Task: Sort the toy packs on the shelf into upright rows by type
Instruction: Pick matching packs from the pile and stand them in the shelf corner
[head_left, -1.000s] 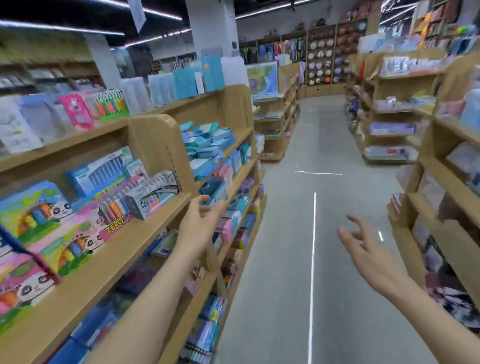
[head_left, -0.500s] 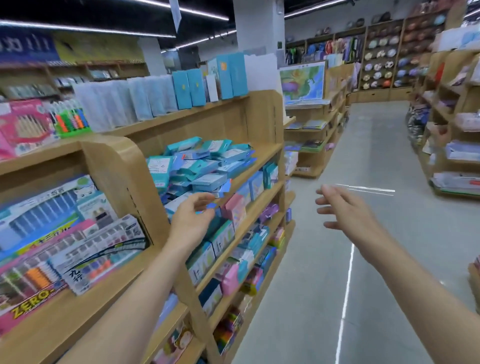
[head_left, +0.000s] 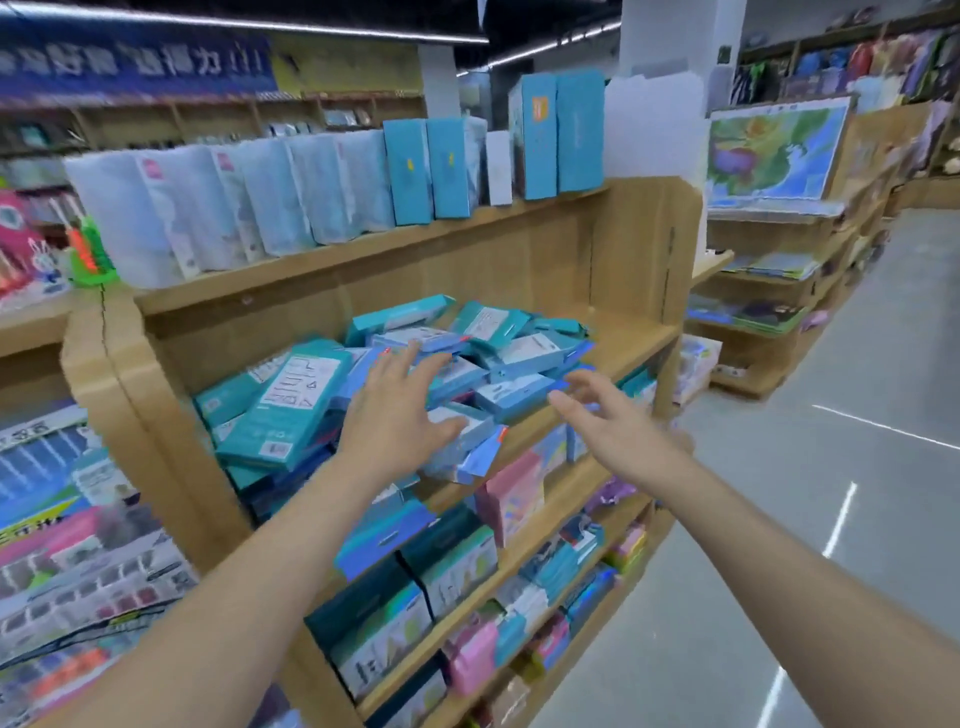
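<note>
Head view. Left hand spread wide and empty, fingers splayed over the middle of the heap; whether the fingertips touch a pack, cannot tell. Right hand also wide, fingers loosely fanned, holding nothing, just in front of the heap's right end near the shelf's front edge.

The toy packs lie in a loose jumble on the middle shelf, flat, tilted and overlapping, none upright. One large teal pack leans at the left on others. A bare strip of board shows at the right.

Step in hand, by my reading: first grasp into the pile; sorting hardly begun. Advice: take the top packs first, not the buried ones, since overhanging packs at the front edge look ready to slide off. Steady the heap with one hand while the other lifts. Use the bare right end to start a row, and stand each pack against the side panel so it cannot topple.

Materials: packs look like flat rectangular cartons, teal and blue with white labels, smooth and probably slippery on each other. Shelf is pale wood-look board, rounded corners. Upright teal boxes stand above.
</note>
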